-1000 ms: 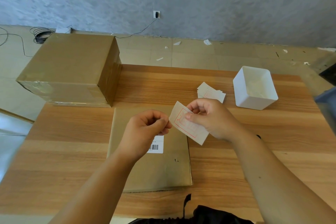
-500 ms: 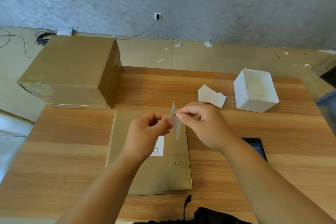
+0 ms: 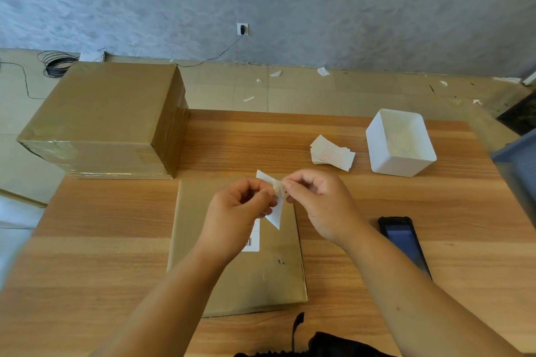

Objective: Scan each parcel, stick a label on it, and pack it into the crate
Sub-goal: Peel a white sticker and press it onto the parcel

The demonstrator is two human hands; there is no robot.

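A flat brown cardboard parcel (image 3: 261, 278) lies on the wooden table (image 3: 101, 240) in front of me, with a white barcode sticker (image 3: 253, 242) on its top. Above it my left hand (image 3: 237, 211) and my right hand (image 3: 316, 203) both pinch a small white label (image 3: 277, 213) between thumb and fingertips. The label is twisted, one corner sticking up and one pointing down. A dark handheld scanner (image 3: 404, 240) lies screen-up on the table right of the parcel.
A large taped cardboard box (image 3: 107, 122) stands at the table's back left. A stack of labels (image 3: 330, 153) and a white bin (image 3: 400, 143) sit at the back right. A blue crate edge (image 3: 519, 162) shows at far right.
The label has gone from facing me flat, to edge-on, to twisted between both hands. My right hand has drawn closer to my left, which now pinches the label too.
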